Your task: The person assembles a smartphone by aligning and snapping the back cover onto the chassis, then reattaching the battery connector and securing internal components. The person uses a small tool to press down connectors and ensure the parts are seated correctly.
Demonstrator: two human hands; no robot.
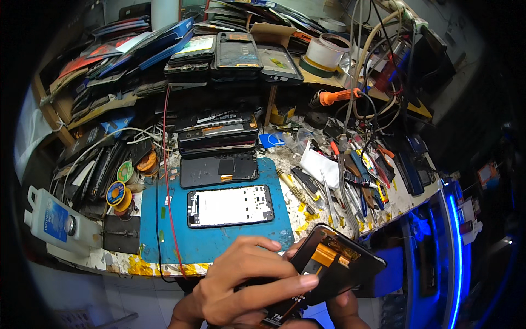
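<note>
Now we pinch a screen panel [353, 264] in our right hand [342, 305], left hand [238, 281] spread over it, phone frame [230, 206] at ten o'clock.

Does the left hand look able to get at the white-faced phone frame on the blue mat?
Probably yes: the phone frame lies uncovered on the blue mat, just beyond the left hand, though that hand's fingers are over the dark panel.

White print [278, 317] on black panel [335, 278], jug label [55, 220]
</note>
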